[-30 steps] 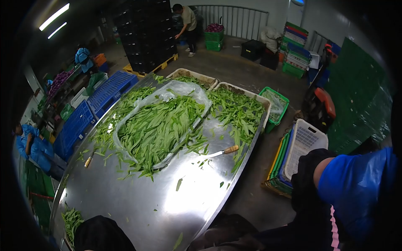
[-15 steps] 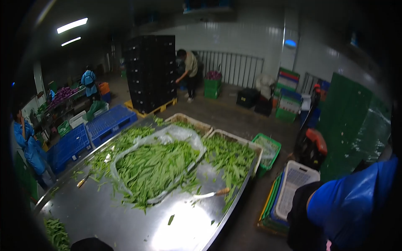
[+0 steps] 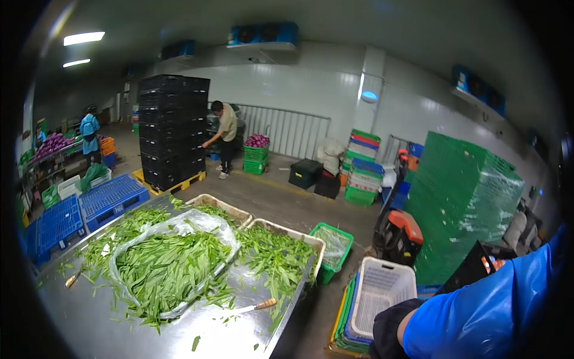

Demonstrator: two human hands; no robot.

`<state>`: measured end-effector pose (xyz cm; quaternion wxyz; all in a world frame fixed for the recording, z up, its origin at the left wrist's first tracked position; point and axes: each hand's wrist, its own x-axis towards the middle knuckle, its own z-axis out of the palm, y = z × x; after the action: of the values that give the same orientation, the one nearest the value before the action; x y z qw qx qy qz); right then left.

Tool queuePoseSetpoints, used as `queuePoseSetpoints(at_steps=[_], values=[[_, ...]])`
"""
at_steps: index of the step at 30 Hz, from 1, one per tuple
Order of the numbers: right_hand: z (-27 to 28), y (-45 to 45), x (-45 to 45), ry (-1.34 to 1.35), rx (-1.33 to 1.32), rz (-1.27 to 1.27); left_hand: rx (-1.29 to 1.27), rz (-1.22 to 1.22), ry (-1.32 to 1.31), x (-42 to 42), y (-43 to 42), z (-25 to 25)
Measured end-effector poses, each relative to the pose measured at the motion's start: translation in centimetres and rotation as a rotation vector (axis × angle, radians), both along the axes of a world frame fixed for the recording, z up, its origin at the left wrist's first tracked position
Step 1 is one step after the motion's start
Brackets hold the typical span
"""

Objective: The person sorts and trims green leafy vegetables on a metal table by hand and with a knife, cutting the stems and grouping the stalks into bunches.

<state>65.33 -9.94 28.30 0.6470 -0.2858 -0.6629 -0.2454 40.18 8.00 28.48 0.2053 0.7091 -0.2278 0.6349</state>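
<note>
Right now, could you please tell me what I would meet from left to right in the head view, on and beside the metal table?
Wooden-handled tool → clear plastic bag around green leaves → wooden-handled knife → green crate → white crate → blue sleeve.

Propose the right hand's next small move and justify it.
The black-gloved right hand might grip the white, slotted plastic basket by its rim: the basket tops a stack of coloured crates, and the hand overlaps its near corner, contact unclear.

Dim overall | ceiling strip lights upper left | glare on tabletop | fisheye-bent edges, black corners
</note>
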Motion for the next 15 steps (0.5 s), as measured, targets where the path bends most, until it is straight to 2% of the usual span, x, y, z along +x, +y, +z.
queuePoseSetpoints(at_steps=[4,15], values=[[-0.4,-1.7,-0.8,-0.003,0.013,-0.011,0.023,0.007,-0.009,-1.0,-0.8,-0.3],[0.8,-4.2,-4.9,-0.079,0.013,0.155,0.142,-0.071,-0.159,-8.4,-4.2,0.2]])
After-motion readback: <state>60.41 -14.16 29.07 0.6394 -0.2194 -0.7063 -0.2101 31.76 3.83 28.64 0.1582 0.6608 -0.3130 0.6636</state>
